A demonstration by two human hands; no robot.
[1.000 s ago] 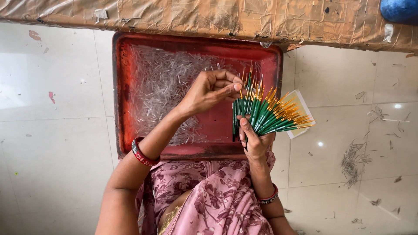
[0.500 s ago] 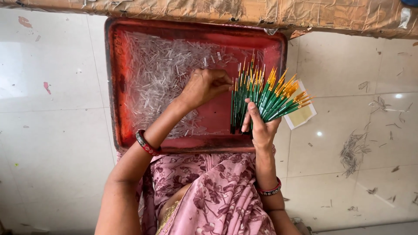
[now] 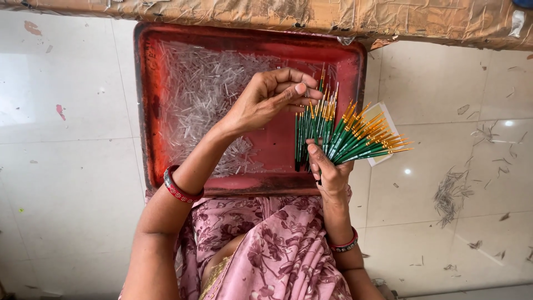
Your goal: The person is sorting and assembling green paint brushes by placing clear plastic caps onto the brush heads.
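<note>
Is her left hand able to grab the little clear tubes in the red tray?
Probably yes: the left hand hovers right above the red tray, and the clear tubes lie uncovered just beside it, with nothing between.

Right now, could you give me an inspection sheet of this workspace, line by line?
Surface: pale tiled floor, marked and dusty.
Job's things: fan of green brushes with gold ferrules; red tray holding a heap of clear tubes.
Clutter: wispy scraps on the tiles; a white card under the brushes.
Hands: right hand grips the fan at its base; left hand pinches at the brush tips.
Cables: nothing seen.
Surroundings: brown wrapped edge above the tray; pink floral cloth on the lap.
</note>
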